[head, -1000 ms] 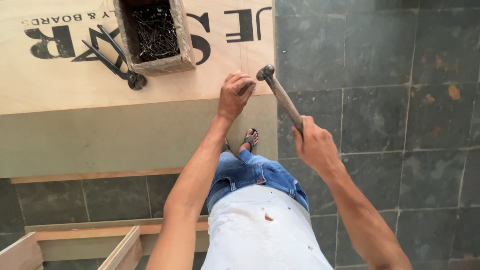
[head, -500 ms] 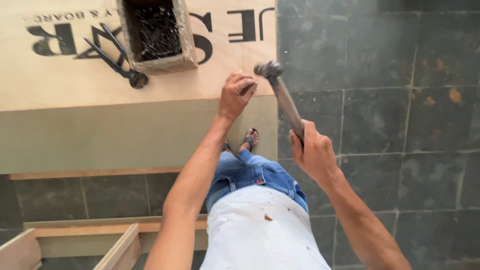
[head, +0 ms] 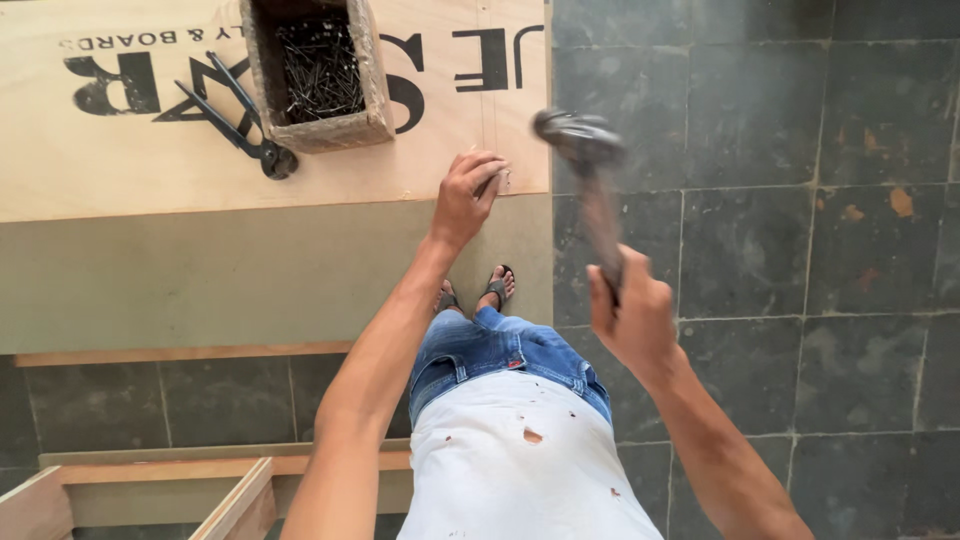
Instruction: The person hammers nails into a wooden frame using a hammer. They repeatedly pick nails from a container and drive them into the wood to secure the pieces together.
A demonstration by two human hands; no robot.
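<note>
The nail (head: 503, 180) sat pinched upright between the left hand (head: 462, 197)'s fingertips on the plywood (head: 130, 165), near its right edge. The right hand (head: 632, 318) was closed around the hammer (head: 590, 180), whose blurred head hung up and right of the left hand. A good blow likely needed a short, square tap, fingers kept low on the shank. The nail box (head: 318, 70) and pincers (head: 240, 115) lay up-left.
</note>
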